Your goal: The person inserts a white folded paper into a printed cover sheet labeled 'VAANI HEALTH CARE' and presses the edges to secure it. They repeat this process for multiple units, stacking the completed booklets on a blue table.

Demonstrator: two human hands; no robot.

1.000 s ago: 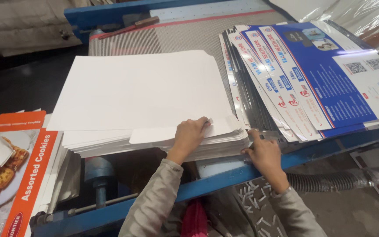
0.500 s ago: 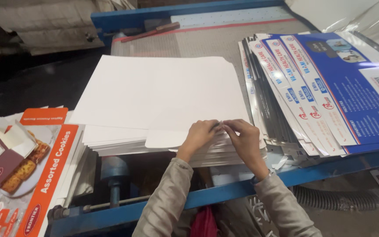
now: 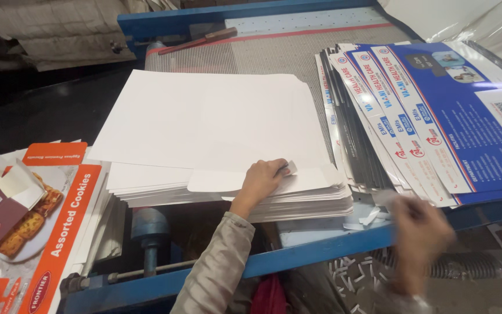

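The left hand (image 3: 262, 181) pinches the white sheet stack (image 3: 216, 125) at its six o'clock edge; the blurred right hand (image 3: 419, 232), grip unclear, hovers off the blue worktop (image 3: 326, 247) at four o'clock.

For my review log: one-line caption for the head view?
Left hand pinches the top white paper sheet on a stack; blurred right hand hangs below the blue table edge.

Your left hand (image 3: 262, 179) is bare, no glove, ring or band showing. Its arm wears a long, loose sleeve (image 3: 219, 267) of grey-beige cloth, creased along the forearm and ending at the wrist. Your right hand (image 3: 419, 232) is also bare, blurred, with a pale cuff just showing.
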